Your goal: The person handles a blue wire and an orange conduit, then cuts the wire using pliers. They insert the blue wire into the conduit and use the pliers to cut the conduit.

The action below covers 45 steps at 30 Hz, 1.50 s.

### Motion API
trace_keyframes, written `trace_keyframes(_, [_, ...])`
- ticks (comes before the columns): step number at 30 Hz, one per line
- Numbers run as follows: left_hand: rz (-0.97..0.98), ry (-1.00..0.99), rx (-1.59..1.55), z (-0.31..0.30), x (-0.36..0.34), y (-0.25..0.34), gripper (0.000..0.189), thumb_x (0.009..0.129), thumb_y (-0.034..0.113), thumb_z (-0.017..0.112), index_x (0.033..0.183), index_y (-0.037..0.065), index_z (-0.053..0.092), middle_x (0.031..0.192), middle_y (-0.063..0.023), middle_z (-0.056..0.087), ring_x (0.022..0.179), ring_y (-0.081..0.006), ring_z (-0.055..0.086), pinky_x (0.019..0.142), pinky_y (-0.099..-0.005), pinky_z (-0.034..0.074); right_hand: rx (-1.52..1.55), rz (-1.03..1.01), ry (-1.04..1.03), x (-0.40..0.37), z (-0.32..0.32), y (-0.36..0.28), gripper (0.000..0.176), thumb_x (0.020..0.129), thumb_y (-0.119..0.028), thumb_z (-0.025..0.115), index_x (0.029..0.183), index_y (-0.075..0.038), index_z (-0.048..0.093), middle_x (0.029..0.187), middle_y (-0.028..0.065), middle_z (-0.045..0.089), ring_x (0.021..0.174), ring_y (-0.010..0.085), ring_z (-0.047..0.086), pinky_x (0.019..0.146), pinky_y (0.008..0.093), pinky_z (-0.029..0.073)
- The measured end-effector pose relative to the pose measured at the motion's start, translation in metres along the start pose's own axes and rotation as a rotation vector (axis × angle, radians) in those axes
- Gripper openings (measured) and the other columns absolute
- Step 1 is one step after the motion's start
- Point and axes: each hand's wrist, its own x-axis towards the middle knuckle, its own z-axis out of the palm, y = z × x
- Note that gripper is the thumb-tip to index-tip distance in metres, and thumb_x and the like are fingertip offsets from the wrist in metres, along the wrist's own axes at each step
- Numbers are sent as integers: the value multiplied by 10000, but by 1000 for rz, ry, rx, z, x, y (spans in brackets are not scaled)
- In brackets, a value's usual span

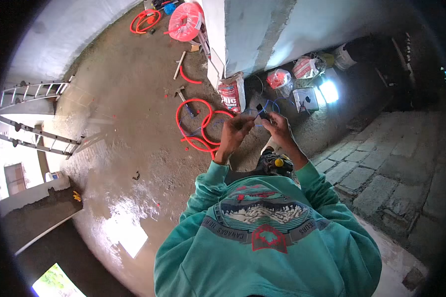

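My left hand (236,130) is closed in a pinch at the end of a thin blue wire (259,113), which runs across to the other hand. Close beside it, my right hand (279,128) has its fingers closed around a small black object (263,112), too small to name surely. More blue wire loops on past the right hand toward a white box (306,99) on the floor. Below my hands, coils of orange corrugated conduit (179,120) lie on the floor, with a hammer (186,101) beside them.
A red and white bag (232,94) leans at the wall corner. A bright work lamp (328,91) shines near several bags and a bucket (344,58). Ladders (39,131) stand at left. A wrapped conduit roll (185,22) sits far ahead. Blocks (376,168) form the right wall.
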Motion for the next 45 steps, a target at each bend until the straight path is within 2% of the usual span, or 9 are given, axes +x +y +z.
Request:
trace_keyframes(3, [-28, -5, 0, 1, 0, 0, 201, 793, 161, 599, 925, 10, 608, 769, -39, 614, 676, -82, 537, 607, -224, 434, -121, -133, 117, 3, 5, 19, 247, 746, -215, 589, 839, 13, 575, 734, 122, 585, 701, 218, 561, 674, 317, 419])
trace_keyframes(10, [-175, -6, 43, 1, -1, 13, 187, 787, 161, 611, 893, 7, 606, 756, -42, 613, 692, -92, 551, 620, -227, 440, -89, -105, 42, -7, -1, -14, 256, 744, -242, 588, 813, 5, 577, 723, 113, 580, 696, 205, 551, 658, 314, 411])
trace_keyframes(14, [-32, 19, 49, 4, 1, -12, 193, 786, 155, 605, 906, 3, 602, 761, -36, 607, 670, -96, 540, 615, -228, 436, -82, -15, 12, -11, -1, -13, 278, 753, -262, 587, 817, 8, 589, 736, 110, 591, 702, 176, 548, 662, 304, 413])
trace_keyframes(16, [105, -63, 11, 4, 2, -18, 192, 777, 118, 597, 929, 0, 596, 791, -54, 606, 683, -105, 539, 625, -236, 437, -27, 9, 26, -8, 2, -7, 286, 758, -269, 585, 822, 10, 593, 743, 105, 595, 709, 165, 547, 665, 302, 413])
trace_keyframes(19, [-56, -247, -111, 0, -1, -3, 228, 764, 78, 583, 972, -14, 576, 840, -79, 603, 726, -123, 547, 657, -250, 440, -56, 52, 2, -2, 3, -2, 306, 765, -286, 583, 834, 11, 601, 766, 94, 604, 729, 156, 548, 675, 298, 414])
trace_keyframes(22, [46, -322, -283, -2, 0, 1, 256, 732, 37, 557, 976, -38, 556, 862, -94, 601, 756, -137, 552, 675, -259, 441, -114, -33, 84, -4, 1, -12, 310, 763, -292, 589, 817, 13, 599, 743, 86, 601, 701, 159, 543, 652, 300, 409])
trace_keyframes(25, [77, -350, -117, -10, 1, -11, 290, 682, -1, 535, 967, -56, 542, 860, -87, 596, 757, -145, 553, 682, -270, 443, 50, -10, 236, 5, -6, 4, 307, 765, -298, 589, 793, 8, 598, 727, 93, 598, 686, 165, 537, 637, 306, 404])
trace_keyframes(33, [79, -210, -172, -7, -4, -4, 202, 687, -78, 503, 864, -28, 586, 802, -82, 595, 725, -132, 558, 663, -241, 453, 58, -19, 121, 10, -7, 5, 305, 775, -283, 584, 854, 11, 605, 765, 45, 597, 725, 143, 539, 673, 277, 414])
trace_keyframes(45, [-34, -52, -161, -3, -3, -10, 358, 763, 65, 620, 1093, 3, 494, 763, -26, 574, 623, -86, 532, 564, -215, 442, 41, 60, -99, -17, 1, -18, 292, 789, -251, 558, 912, 11, 592, 764, 69, 600, 729, 129, 539, 668, 262, 415])
